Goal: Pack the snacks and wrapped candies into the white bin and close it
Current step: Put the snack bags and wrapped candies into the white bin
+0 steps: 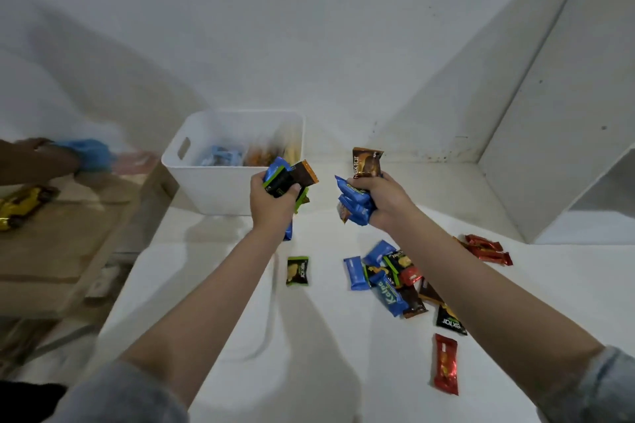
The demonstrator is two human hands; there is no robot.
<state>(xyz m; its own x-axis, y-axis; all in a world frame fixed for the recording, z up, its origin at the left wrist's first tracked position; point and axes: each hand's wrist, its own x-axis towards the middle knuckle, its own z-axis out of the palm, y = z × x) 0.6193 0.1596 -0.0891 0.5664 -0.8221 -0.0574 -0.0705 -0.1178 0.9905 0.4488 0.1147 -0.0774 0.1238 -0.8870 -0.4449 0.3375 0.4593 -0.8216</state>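
left hand (271,203) squeezes a bunch of snack packs | right hand (381,199) squeezes another bunch | white bin (213,189) open, just past the left hand, closer to it | more snacks (388,278) lie on table

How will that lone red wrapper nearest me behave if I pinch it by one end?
The red wrapper looks glossy, so probably slippery. It lies flat and slim, likely light. Its crimped ends would probably flex, though the bar inside may stay stiff.
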